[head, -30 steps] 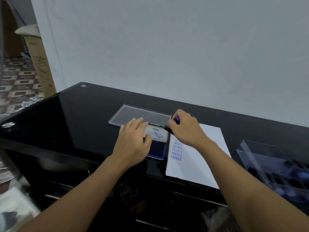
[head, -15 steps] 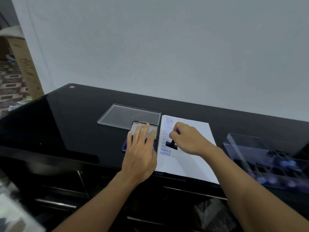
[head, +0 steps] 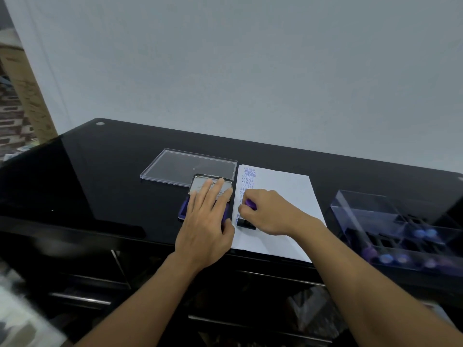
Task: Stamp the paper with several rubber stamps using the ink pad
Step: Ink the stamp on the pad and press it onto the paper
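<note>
Left hand (head: 204, 222) lies flat, fingers straight, on the ink pad (head: 183, 210); right hand (head: 268, 212) grips a stamp (head: 246, 224), base down on the paper (head: 283, 196).

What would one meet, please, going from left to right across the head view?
Cardboard box → ink pad → rubber stamp → clear box of stamps. The clear lid and the paper overlap these, so I left them out.
</note>
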Available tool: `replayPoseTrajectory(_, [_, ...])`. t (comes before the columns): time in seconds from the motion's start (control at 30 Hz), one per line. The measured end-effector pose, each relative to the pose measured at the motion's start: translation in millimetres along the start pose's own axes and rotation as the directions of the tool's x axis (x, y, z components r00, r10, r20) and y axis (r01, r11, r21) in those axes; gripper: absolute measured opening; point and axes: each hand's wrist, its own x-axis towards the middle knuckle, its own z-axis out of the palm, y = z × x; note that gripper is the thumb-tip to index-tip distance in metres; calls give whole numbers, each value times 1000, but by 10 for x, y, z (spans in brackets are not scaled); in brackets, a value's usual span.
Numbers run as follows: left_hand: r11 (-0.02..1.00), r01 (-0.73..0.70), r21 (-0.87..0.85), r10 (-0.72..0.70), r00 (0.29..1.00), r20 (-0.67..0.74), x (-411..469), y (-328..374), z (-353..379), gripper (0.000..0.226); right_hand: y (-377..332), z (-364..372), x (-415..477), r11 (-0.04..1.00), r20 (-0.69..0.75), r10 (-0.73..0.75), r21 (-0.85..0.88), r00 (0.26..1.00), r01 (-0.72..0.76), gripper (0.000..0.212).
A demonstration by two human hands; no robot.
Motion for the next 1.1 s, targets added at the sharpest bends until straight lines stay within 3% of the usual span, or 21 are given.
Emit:
replayPoseTrajectory(0.2, [998,-54,-42,53,998,-15,-31,-2,-25,67,-63,-7,-1,999,14,-36,3,999,36,21])
replayPoseTrajectory(0.73, [998,-30,-46,29,999,-23,-32,-26,8,71,-109,65,-26,998,30,-52,-37,998,53,27])
replayPoseTrajectory(0.9, [999,-18,-44,17,1000,-15,-35,-27,11,72,-71,152,-55,998,4,-53,-15,999,53,21])
replayPoseTrajectory(1.1, [999,-18,-35,17,1000,-21,-39,-30,28,70,-81,221,-85,997,-64,-75,-24,995,73,33])
